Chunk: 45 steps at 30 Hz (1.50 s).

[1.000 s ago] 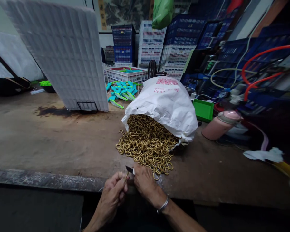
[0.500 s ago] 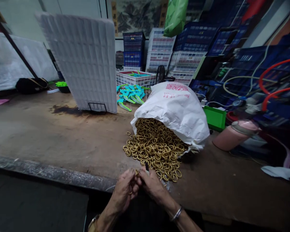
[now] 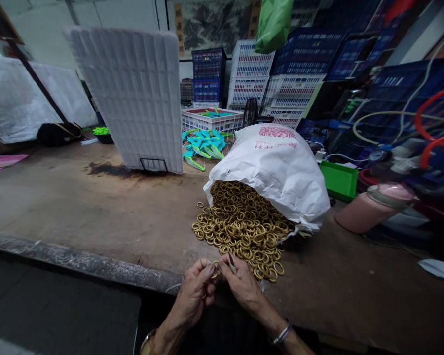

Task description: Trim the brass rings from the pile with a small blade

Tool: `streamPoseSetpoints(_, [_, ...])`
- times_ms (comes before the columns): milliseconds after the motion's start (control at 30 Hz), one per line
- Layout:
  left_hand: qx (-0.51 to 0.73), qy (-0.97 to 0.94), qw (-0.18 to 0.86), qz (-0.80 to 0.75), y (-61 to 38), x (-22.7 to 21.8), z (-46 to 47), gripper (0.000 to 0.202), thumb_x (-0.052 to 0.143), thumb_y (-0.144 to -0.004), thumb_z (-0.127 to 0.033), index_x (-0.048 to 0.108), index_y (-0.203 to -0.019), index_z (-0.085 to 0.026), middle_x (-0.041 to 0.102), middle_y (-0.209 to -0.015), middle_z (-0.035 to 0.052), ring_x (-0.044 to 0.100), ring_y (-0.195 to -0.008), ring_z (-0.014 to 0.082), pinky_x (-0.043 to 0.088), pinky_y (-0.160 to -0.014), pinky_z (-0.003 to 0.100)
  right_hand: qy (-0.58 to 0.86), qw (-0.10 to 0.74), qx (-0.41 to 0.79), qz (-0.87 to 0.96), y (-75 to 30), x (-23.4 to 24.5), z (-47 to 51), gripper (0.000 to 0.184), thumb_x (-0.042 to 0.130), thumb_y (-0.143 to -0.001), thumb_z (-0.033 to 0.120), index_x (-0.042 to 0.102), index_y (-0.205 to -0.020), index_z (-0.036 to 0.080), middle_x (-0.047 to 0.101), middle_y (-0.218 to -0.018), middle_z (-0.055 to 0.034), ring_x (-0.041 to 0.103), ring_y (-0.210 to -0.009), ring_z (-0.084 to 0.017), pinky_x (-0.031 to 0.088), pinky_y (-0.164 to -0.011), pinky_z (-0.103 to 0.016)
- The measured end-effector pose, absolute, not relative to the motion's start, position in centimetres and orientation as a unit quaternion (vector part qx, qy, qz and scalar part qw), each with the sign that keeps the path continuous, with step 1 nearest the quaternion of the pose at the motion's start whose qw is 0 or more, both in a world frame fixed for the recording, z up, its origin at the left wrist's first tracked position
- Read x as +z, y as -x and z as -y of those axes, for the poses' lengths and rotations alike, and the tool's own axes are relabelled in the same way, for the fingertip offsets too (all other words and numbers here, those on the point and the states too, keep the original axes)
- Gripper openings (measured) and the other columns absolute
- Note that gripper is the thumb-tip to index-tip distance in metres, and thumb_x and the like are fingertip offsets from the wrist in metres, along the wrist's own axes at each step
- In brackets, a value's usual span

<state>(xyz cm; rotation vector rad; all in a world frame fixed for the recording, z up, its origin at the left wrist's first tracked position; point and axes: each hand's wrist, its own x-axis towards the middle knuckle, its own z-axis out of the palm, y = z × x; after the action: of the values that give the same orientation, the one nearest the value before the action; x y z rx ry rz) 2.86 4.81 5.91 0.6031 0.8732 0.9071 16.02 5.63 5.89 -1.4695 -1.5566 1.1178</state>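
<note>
My left hand (image 3: 193, 292) is closed on a gold-coloured ring (image 3: 215, 269), pinched between thumb and fingers at the table's front edge. Another bit of gold shows lower among its fingers. My right hand (image 3: 245, 288) meets it from the right, its fingertips at the ring. That hand is wrapped round a small knife (image 3: 232, 267) with a dark pointed tip and a pale lower part; most of it is hidden. Just beyond both hands lies a heap of gold rings (image 3: 244, 236), spilling from the mouth of a white woven sack (image 3: 274, 172) lying on its side.
A white ribbed panel (image 3: 133, 98) stands upright on the brown table (image 3: 96, 212). Behind are turquoise-and-green plastic pieces (image 3: 205, 143) and stacked crates (image 3: 249, 69). To the right sit a green tray (image 3: 338, 180) and a pink bottle (image 3: 372, 207).
The ring is turned so its open loop shows more, and the knife tip now leans left. My hands are slightly further apart. The whole view has shifted a little.
</note>
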Motion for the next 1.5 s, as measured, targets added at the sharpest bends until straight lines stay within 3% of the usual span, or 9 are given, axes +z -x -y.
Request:
streamPoseSetpoints(100, [0.399, -0.219, 0.796, -0.399, -2.9, 6.0, -5.2, 0.026, 0.064, -0.069, -0.035, 0.045, -0.071, -0.016, 0.045, -0.054, -0.0065, 0.033, -0.036, 0.0011, 0.019, -0.034, 0.013, 0.566, 0.353, 0.415, 0.618, -16.2, 5.9, -5.7, 0.023, 0.043, -0.08, 0.036, 0.05, -0.068, 0.018, 0.048, -0.061, 0.0033, 0.043, -0.059, -0.011, 0.033, -0.057, -0.022])
streamPoseSetpoints(267, [0.359, -0.06, 0.847, -0.388, -3.1, 5.7, -5.9, 0.012, 0.058, -0.072, -0.021, 0.049, -0.07, -0.012, 0.045, -0.051, -0.0052, 0.027, -0.032, -0.001, 0.014, -0.033, 0.012, 0.546, 0.349, 0.431, 0.628, -16.5, 6.0, -5.8, 0.027, 0.046, -0.079, 0.04, 0.055, -0.091, 0.017, 0.053, -0.063, 0.0035, 0.048, -0.06, -0.011, 0.036, -0.058, -0.021])
streamPoseSetpoints(567, [0.346, -0.057, 0.844, -0.406, -3.9, 5.6, -5.1, 0.007, 0.055, -0.075, -0.02, 0.051, -0.074, -0.014, 0.05, -0.053, -0.0023, 0.035, -0.034, 0.0013, 0.018, -0.035, 0.013, 0.533, 0.358, 0.469, 0.607, -16.9, 5.8, -5.6, 0.023, 0.049, -0.077, 0.039, 0.055, -0.079, 0.017, 0.056, -0.06, 0.0026, 0.051, -0.058, -0.011, 0.038, -0.055, -0.022])
streamPoseSetpoints(767, [0.337, -0.069, 0.862, -0.373, -3.6, 5.6, -4.9, 0.013, 0.058, -0.071, -0.015, 0.051, -0.082, -0.014, 0.049, -0.054, -0.0034, 0.027, -0.033, -0.0008, 0.012, -0.035, 0.012, 0.529, 0.363, 0.472, 0.605, -17.0, 5.6, -5.5, 0.022, 0.047, -0.078, 0.036, 0.053, -0.07, 0.017, 0.053, -0.061, 0.0026, 0.049, -0.06, -0.011, 0.037, -0.057, -0.021])
streamPoseSetpoints(900, [0.329, -0.075, 0.874, -0.35, -3.6, 5.4, -4.7, 0.013, 0.059, -0.07, -0.015, 0.047, -0.073, -0.013, 0.049, -0.056, -0.0025, 0.026, -0.034, -0.0013, 0.011, -0.034, 0.012, 0.561, 0.361, 0.422, 0.614, -17.3, 5.2, -5.4, 0.026, 0.039, -0.082, 0.034, 0.047, -0.063, 0.018, 0.044, -0.053, 0.0049, 0.041, -0.052, -0.009, 0.032, -0.05, -0.02])
streamPoseSetpoints(1067, [0.354, -0.062, 0.866, -0.347, -3.5, 5.4, -4.9, 0.018, 0.062, -0.068, -0.017, 0.045, -0.069, -0.014, 0.049, -0.055, -0.0032, 0.027, -0.034, -0.0011, 0.012, -0.034, 0.012, 0.579, 0.282, 0.254, 0.721, -17.8, 4.2, -4.5, 0.015, 0.037, -0.077, 0.016, 0.049, -0.069, 0.019, 0.051, -0.06, 0.002, 0.043, -0.055, -0.011, 0.029, -0.054, -0.022])
streamPoseSetpoints(1167, [0.364, -0.058, 0.861, -0.349, -3.6, 5.4, -5.0, 0.021, 0.064, -0.066, -0.016, 0.044, -0.067, -0.014, 0.047, -0.053, -0.0046, 0.027, -0.034, -0.0011, 0.013, -0.033, 0.012, 0.563, 0.218, 0.215, 0.768, -17.8, 3.9, -3.9, 0.022, 0.036, -0.069, 0.006, 0.051, -0.075, 0.019, 0.058, -0.067, -0.001, 0.049, -0.061, -0.012, 0.029, -0.056, -0.022])
streamPoseSetpoints(1500, [0.372, -0.058, 0.852, -0.365, -3.4, 5.6, -5.0, 0.027, 0.066, -0.061, -0.012, 0.04, -0.063, -0.016, 0.042, -0.049, -0.0074, 0.025, -0.033, -0.0014, 0.013, -0.031, 0.011, 0.627, 0.107, 0.139, 0.759, -16.9, 4.4, -3.8, 0.024, 0.037, -0.074, 0.003, 0.056, -0.081, 0.017, 0.064, -0.074, -0.0048, 0.055, -0.063, -0.014, 0.027, -0.055, -0.024])
